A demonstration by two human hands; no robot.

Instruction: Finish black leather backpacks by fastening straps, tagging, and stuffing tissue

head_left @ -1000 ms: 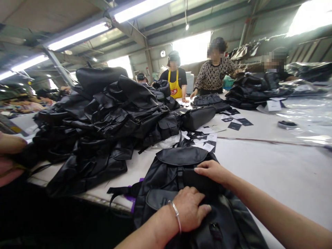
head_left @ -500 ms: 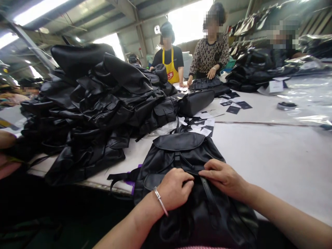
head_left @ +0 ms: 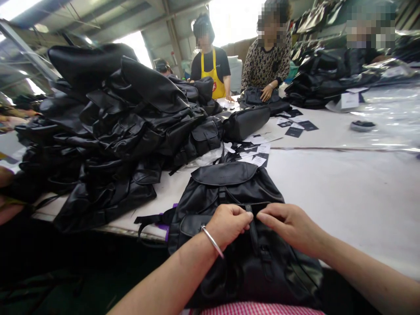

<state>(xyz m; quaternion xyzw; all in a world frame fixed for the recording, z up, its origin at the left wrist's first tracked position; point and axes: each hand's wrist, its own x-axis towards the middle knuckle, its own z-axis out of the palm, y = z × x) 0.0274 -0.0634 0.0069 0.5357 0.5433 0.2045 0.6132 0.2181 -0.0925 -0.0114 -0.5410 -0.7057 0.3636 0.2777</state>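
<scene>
"What are the left hand's (head_left: 228,224) fingers doing?"

"Thumb and forefinger are pressed together on a narrow dark strap (head_left: 253,238), gripping it near its upper end. The other fingers are curled in beneath."

"And the right hand (head_left: 292,225)?"

"Thumb and forefinger are nearly together, their tips just to the right of the strap. I can't tell whether they pinch anything; the material behind them is too dark. The two hands' fingertips are close, with a small gap between them."

"Where does that strap belong?"

"On the front of a black backpack (head_left: 243,271). It runs down from the fingers toward a buckle (head_left: 265,253)."

"And the backpack itself?"

"Lying front up at the near edge of the table (head_left: 344,197), its top flap (head_left: 225,173) pointing away from the person and its lower end by a red-and-white checked cloth (head_left: 262,308)."

"Anything close to it?"

"Loose cards (head_left: 251,155) just beyond the top flap, and a big heap of black bags (head_left: 124,118) to the left."

"Which wrist has the bracelet (head_left: 212,241)?"

"The left one. Across the table, a co-worker in a patterned top (head_left: 266,65) has a hand resting on another dark bag (head_left: 252,98); someone in a yellow apron (head_left: 210,68) stands alongside."
</scene>
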